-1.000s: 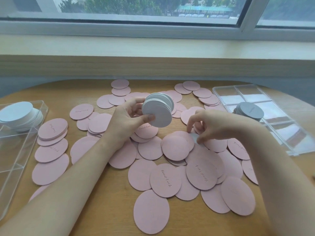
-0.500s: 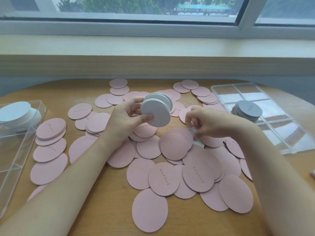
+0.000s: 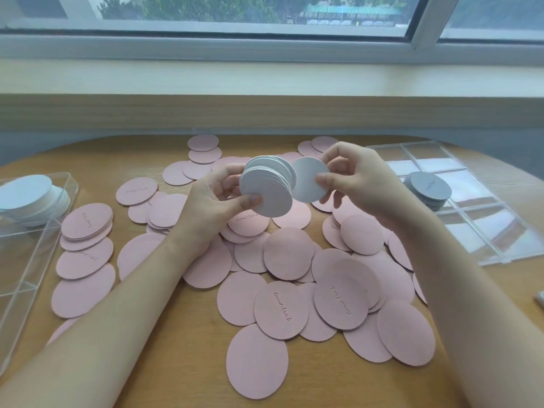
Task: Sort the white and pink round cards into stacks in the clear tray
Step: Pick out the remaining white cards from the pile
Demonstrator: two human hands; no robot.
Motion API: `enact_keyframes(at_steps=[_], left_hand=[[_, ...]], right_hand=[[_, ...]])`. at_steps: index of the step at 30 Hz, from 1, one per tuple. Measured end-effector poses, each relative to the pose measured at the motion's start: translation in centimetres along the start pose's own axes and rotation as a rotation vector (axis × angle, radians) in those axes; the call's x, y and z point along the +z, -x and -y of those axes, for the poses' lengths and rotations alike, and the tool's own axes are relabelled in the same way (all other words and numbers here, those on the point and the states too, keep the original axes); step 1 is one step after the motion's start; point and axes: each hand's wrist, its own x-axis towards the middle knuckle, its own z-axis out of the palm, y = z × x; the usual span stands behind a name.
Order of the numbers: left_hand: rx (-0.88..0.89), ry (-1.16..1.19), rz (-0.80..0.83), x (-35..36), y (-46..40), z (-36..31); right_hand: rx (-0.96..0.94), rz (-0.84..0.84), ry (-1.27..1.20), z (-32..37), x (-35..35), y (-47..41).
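Head view: several pink cards (image 3: 281,310) strewn over the table (image 3: 188,363) read "Good·Luck" (others lie blank side up). Left hand (image 3: 217,198) grips a white stack (image 3: 266,189) above them; right hand (image 3: 357,181) pinches one white card (image 3: 309,184) just at its 3 o'clock. Clear tray (image 3: 17,278) at 9 o'clock holds white cards (image 3: 29,198); another tray (image 3: 482,231) at 3 o'clock holds grey cards (image 3: 428,191).
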Motion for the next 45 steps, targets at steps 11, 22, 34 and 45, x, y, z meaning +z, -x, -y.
enact_keyframes(at_steps=[11, 22, 34, 45], left_hand=[[0.042, -0.104, -0.051, 0.5, -0.2, 0.2], [0.196, -0.418, -0.064, 2.6, 0.5, -2.3], [0.260, -1.041, 0.080, 4.2, 0.9, 1.3], [0.353, -1.015, 0.038, 4.6, 0.8, 0.8]], right_hand=[[-0.091, 0.102, -0.086, 0.8, 2.9, 0.2], [-0.157, 0.034, 0.236, 0.3, 5.1, 0.9], [-0.179, 0.048, 0.615, -4.2, 5.5, 1.7], [-0.191, 0.003, 0.371, -3.6, 5.5, 1.9]])
